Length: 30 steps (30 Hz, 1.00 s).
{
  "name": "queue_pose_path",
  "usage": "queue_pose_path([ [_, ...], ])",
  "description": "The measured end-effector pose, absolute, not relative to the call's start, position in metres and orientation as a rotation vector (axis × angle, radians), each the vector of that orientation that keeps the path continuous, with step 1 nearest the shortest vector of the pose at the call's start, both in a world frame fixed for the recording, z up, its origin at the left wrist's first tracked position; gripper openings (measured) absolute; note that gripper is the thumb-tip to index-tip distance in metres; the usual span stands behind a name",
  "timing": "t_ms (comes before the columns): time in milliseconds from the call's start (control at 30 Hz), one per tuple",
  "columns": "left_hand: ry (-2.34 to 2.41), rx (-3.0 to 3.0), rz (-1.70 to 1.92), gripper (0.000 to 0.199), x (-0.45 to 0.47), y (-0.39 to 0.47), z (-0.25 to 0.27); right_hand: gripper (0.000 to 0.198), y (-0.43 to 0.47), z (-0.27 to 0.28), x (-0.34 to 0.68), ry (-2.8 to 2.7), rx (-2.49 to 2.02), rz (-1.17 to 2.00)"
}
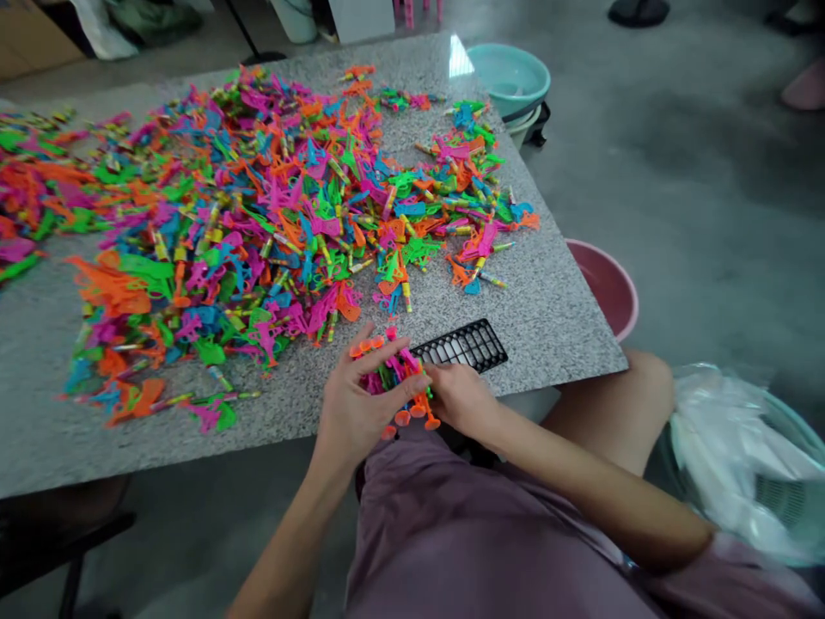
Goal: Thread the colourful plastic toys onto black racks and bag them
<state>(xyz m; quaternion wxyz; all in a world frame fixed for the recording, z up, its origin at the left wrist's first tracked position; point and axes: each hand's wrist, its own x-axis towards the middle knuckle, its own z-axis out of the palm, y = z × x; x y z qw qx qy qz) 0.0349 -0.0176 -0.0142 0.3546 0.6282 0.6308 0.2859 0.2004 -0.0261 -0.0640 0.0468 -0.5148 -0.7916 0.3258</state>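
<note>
Over the table's front edge, my left hand (351, 400) is wrapped round a bundle of suction-cup darts (403, 416) in orange, pink, green and blue. Orange cups stick out at the top left and along the bottom of the bundle. My right hand (462, 398) presses its closed fingers against the right side of the same bundle; the fingertips are partly hidden there. Just behind my right hand lies a black slotted plastic rack (465, 344) on the tabletop, its near part covered by the hand.
A large heap of small bright plastic toy pieces (271, 198) spreads over the speckled stone table (541, 318). Right of the table are a pink basin (626, 292) and a light blue basin (516, 73). By my right knee stands a green basket (796, 421) with clear plastic bags (728, 447).
</note>
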Motion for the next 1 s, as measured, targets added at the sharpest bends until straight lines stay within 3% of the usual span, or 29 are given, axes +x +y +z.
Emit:
queue_pose_path([
  [167, 1.628, 1.677, 0.683, 0.058, 0.034, -0.017, -0.011, 0.028, 0.006, -0.071, 0.234, -2.443, -1.301, 1.012],
  [300, 1.605, 1.672, 0.666, 0.058, 0.031, -0.017, -0.01, 0.051, 0.079, -0.08, 0.303, -1.96, -1.813, 0.554],
  [433, 1.586, 1.66, 0.638, 0.058, 0.029, -0.017, -0.009, 0.02, 0.122, -0.084, 0.329, -2.061, -1.869, 0.907],
  [533, 1.576, 1.656, 0.642, 0.057, 0.027, -0.018, -0.009, 0.015, 0.104, -0.083, 0.31, -2.017, -1.636, 1.269],
  [633, 1.565, 1.628, 0.63, 0.059, 0.025, -0.019, -0.011, 0.017, 0.064, -0.089, 0.275, -1.764, -1.351, 1.405],
  [767, 1.563, 1.62, 0.602, 0.062, 0.024, -0.019, -0.013, 0.012, 0.036, -0.105, 0.226, -1.751, -1.186, 1.281],
  [1000, 1.565, 1.644, 0.612, 0.064, 0.023, -0.022, -0.015, 0.011, 0.043, -0.088, 0.206, -2.348, -1.254, 0.847],
])
